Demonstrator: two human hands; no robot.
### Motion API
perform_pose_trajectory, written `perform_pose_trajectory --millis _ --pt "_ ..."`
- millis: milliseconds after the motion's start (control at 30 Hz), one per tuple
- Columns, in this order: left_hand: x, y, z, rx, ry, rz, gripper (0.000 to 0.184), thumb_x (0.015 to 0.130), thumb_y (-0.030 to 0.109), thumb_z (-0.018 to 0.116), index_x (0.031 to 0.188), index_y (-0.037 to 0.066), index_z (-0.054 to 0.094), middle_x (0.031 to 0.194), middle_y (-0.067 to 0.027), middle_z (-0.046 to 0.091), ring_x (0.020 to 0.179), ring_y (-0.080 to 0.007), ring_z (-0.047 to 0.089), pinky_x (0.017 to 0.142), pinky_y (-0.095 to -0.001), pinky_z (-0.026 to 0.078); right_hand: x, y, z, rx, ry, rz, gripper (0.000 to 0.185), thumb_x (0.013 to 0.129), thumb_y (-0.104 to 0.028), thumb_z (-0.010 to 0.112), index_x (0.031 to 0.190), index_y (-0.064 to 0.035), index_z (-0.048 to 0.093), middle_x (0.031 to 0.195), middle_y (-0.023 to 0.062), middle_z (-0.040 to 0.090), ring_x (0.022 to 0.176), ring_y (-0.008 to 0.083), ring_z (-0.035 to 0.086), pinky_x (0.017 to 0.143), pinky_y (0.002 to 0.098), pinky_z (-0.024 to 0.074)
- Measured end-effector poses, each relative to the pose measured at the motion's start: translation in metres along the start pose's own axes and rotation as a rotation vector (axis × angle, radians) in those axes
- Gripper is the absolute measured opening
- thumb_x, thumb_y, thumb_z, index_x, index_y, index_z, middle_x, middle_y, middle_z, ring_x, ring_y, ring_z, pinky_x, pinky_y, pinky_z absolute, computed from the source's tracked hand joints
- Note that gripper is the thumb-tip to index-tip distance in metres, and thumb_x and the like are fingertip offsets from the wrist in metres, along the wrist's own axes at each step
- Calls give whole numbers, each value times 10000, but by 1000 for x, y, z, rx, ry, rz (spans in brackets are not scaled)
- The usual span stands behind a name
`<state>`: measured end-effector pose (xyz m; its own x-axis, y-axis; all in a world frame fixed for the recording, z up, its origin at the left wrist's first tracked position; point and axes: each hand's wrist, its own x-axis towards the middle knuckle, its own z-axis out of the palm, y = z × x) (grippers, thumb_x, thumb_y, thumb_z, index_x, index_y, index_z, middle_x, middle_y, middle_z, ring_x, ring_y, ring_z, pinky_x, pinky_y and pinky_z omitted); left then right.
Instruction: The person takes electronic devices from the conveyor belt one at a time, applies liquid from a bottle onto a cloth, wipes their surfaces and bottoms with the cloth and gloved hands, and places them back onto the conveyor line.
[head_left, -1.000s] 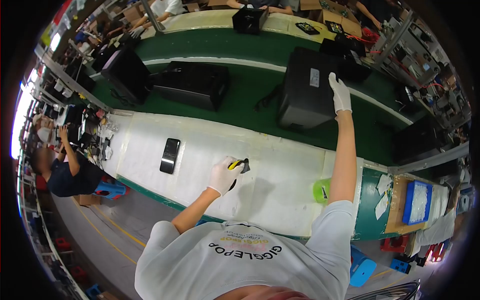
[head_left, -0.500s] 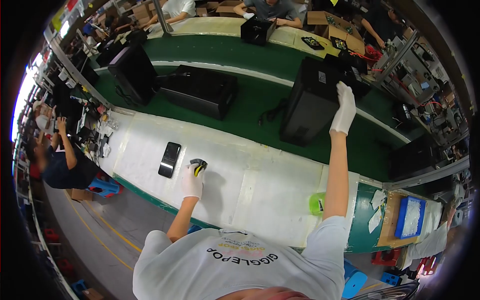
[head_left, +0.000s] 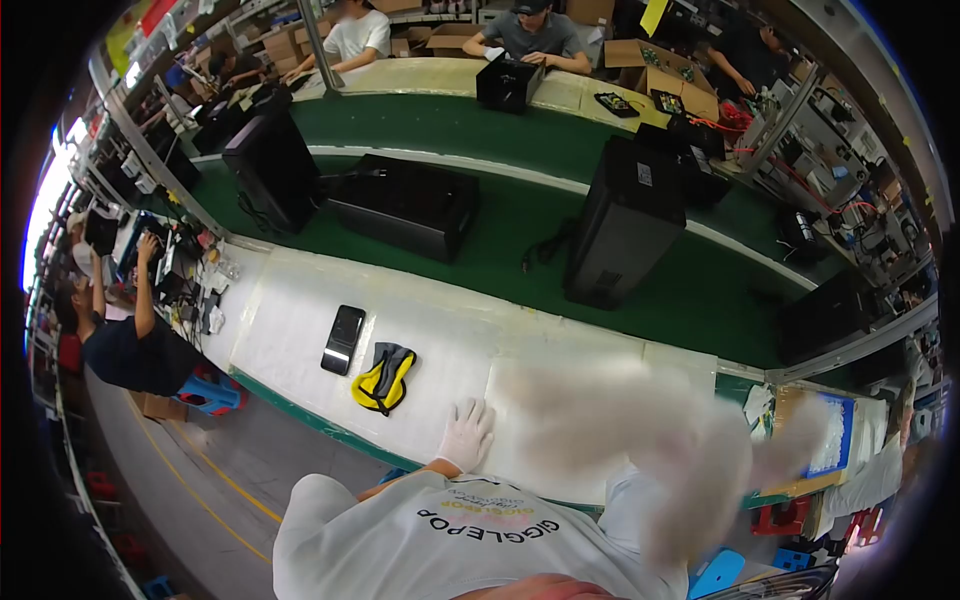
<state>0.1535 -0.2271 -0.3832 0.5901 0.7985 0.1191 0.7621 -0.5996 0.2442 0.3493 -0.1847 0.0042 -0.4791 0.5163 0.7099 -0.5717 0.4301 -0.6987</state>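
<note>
Left hand (head_left: 466, 437) on table (head_left: 285, 305), palm down, fingers loosely spread, grip empty. Right hand (head_left: 590, 402) blurred (grip: can't tell). Yellow-and-black tool (head_left: 385, 382) set down beside phone (head_left: 344, 338); upright black box (head_left: 632, 222) untouched.

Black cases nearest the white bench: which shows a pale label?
The upright case right of the flat-lying case: pale label on top; none shows on the others.

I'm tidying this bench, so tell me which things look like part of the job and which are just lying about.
Probably the job:
black-and-yellow item, lying on the white worktop near the left hand
tall black box, upright on the green belt

Probably just lying about:
phone, untouched, beside that item
blue tray, partly hidden
</note>
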Motion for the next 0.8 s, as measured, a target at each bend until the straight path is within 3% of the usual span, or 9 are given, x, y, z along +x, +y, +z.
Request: perform_pose_trajectory --millis 67,133,267,333,433,667,733,800 --pt "1 0 -10 -40 -15 3 433 846 272 512 1224 61 506 1306 -177 437 1245 -332 365 997 -531 287 7 -7 8 39 -178 -4 807 927 -598 45 1136 -54 603 1256 303 483 1196 459 446 1049 583 276" --pt "5 -5 1 -85 -27 7 437 849 266 508 1236 64 498 1311 -178 428 1250 -328 359 1006 -523 275 7 -7 20 74 -191 30 764 931 -575 84 1133 -52 602 1251 299 489 1187 453 456 1036 579 293" --pt "-2 -19 51 -55 24 67 430 856 251 502 1248 73 498 1318 -173 430 1256 -312 361 1020 -502 261 -2 -8 36 84 -83 67 679 937 -530 162 1128 -48 601 1240 292 501 1168 442 475 1012 570 326" --pt "-1 -18 50 -48 64 57 427 858 247 500 1249 75 499 1316 -170 434 1256 -306 364 1023 -497 260 -5 -9 42 85 -33 77 638 940 -507 201 1126 -45 600 1235 288 506 1159 437 485 999 566 343" --pt "1 -20 49 -61 -60 29 431 858 251 501 1253 81 500 1317 -164 439 1255 -304 368 1027 -499 256 -7 -11 52 87 22 82 576 945 -473 259 1122 -42 599 1227 282 515 1145 428 499 981 559 368" --pt "1 -19 49 -58 -3 43 406 859 245 497 1230 82 520 1307 -163 452 1247 -305 379 1028 -493 259 -7 -22 70 68 104 130 440 957 -393 396 1113 -35 596 1208 268 535 1112 409 533 938 544 427" --pt "-4 -18 49 -53 -3 46 398 860 242 493 1223 83 526 1301 -164 459 1245 -306 382 1028 -492 261 -11 -30 87 86 292 267 404 960 -371 435 1111 -32 595 1203 264 541 1103 404 542 925 539 444" --pt "-5 -17 47 -93 36 44 392 856 236 497 1213 79 532 1288 -162 474 1243 -307 387 1032 -497 254 -14 -39 116 255 861 462 370 963 -348 474 1109 -30 594 1198 260 547 1094 398 552 913 535 461"
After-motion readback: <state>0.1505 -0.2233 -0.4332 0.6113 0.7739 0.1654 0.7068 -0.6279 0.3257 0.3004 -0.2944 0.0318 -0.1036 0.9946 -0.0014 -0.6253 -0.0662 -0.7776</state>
